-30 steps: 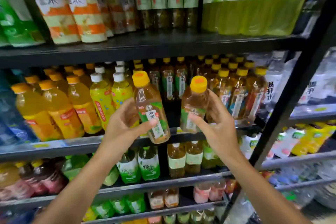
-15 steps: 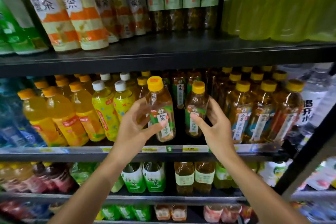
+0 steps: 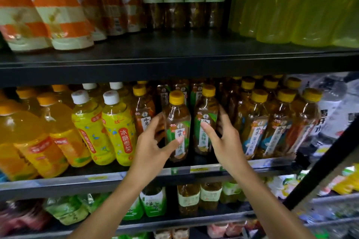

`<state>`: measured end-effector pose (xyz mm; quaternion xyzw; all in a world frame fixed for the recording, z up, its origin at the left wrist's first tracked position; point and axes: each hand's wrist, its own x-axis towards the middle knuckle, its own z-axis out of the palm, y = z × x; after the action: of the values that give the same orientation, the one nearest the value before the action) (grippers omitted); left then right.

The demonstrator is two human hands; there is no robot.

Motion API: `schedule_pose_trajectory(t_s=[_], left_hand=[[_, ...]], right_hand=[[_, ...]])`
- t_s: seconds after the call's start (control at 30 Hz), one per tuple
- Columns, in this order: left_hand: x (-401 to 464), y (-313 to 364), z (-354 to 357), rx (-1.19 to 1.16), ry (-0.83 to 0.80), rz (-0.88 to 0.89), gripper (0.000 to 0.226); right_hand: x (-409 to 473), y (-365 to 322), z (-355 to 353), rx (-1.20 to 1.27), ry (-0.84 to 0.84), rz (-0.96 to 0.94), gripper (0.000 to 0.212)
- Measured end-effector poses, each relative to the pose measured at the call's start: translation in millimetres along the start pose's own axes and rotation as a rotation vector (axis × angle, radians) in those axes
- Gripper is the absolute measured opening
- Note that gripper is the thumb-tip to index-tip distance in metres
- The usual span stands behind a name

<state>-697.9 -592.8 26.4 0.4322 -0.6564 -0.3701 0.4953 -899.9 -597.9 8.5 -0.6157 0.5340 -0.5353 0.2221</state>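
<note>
Two amber tea bottles with yellow caps and green labels stand upright side by side on the middle shelf (image 3: pixel 204 170). My left hand (image 3: pixel 153 147) grips the left bottle (image 3: pixel 177 120), thumb across its label and fingers behind it. My right hand (image 3: pixel 223 139) grips the right bottle (image 3: pixel 206 110), thumb on the label and fingers round its right side. Both bottle bases sit at shelf level near the front edge.
Yellow juice bottles with white caps (image 3: pixel 116 128) and orange ones (image 3: pixel 38 141) stand to the left. Several amber tea bottles with blue labels (image 3: pixel 272 130) crowd the right. A black shelf (image 3: pixel 174 60) hangs above; a black frame post (image 3: pixel 320 170) slants at right.
Both hands have carried their bottles forward and down from in front of the rack onto the middle shelf. The camera has moved closer to the shelf.
</note>
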Motion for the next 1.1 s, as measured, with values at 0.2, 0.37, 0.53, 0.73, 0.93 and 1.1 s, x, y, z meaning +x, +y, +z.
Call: schedule_pose_trajectory(t_s=[0.2,0.37,0.53,0.73,0.93,1.1], left_hand=[[-0.5,-9.5,6.5,0.205,0.0,0.063,0.084],[-16.1,-6.2,2.9,0.602,0.033,0.269,0.102],[-14.7,-5.9,4.1,0.664,0.063,0.353,0.099],[-0.4,-7.9,5.6,0.638,0.077,0.321,0.096],[-12.1,-6.6,8.1,0.697,0.024,0.433,0.084],[-18.7,-15.2,9.1,0.715,-0.025,0.466,0.073]], right_hand=[[-1.9,-2.2,-0.8,-0.005,0.005,-0.003,0.064],[-16.9,-13.1,-1.3,-0.153,0.019,-0.112,0.076],[-15.1,-12.3,-3.3,-0.319,0.009,-0.208,0.083],[-7.7,-7.9,-3.6,-0.224,-0.04,-0.169,0.087],[-20.1,-16.3,-4.2,-0.22,-0.077,-0.176,0.088],[-35.9,-20.7,-3.9,-0.331,-0.16,-0.221,0.081]])
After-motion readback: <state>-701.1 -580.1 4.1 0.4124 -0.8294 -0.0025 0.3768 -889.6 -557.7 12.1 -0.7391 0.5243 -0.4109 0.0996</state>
